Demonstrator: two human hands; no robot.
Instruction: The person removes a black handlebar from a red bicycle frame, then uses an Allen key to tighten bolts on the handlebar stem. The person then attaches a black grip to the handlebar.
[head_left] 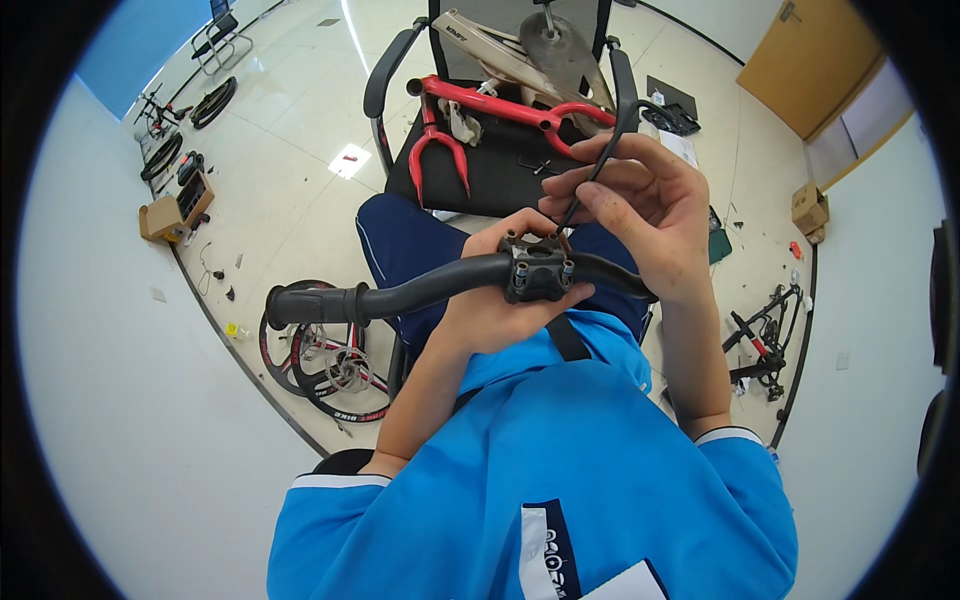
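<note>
A black bicycle handlebar point(432, 287) with a grip point(310, 304) on its left end lies across above my lap. At its middle sits a black stem clamp point(538, 274) with several bolts. My left hand point(488, 318) is wrapped round the stem from below and behind. Between the thumb and fingers of my right hand point(648, 212) is a thin black hex key point(603, 160). Its lower end meets the clamp near a far-side bolt; whether it sits in the bolt head I cannot tell.
Before me a black office chair point(405, 185) holds a red bicycle frame point(490, 102), a white frame part point(482, 42) and small tools. Wheels point(340, 375) lie at lower left. A black frame point(765, 350) stands by the right wall. An open cardboard box point(165, 218) is at far left.
</note>
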